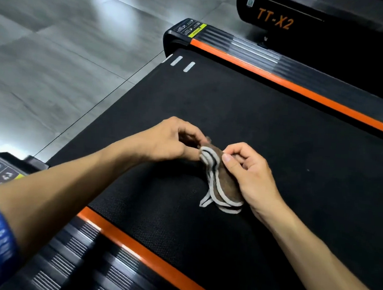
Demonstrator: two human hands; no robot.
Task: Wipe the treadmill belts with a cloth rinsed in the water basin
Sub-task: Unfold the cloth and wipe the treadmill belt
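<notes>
A small brown cloth [225, 185] with a white border lies folded in layers on the black treadmill belt [256, 108], its lower end touching the belt. My left hand [170, 141] pinches the cloth's upper left end with curled fingers. My right hand [249, 173] pinches its top right edge between thumb and fingers, the palm beside the cloth. A blue wristband sits on my left forearm. The water basin is out of view.
Orange strips and ribbed black side rails [282, 60] run along both sides of the belt. A second black treadmill marked TT-X2 [275, 20] stands at the upper right. Glossy grey floor tiles [56, 56] fill the left.
</notes>
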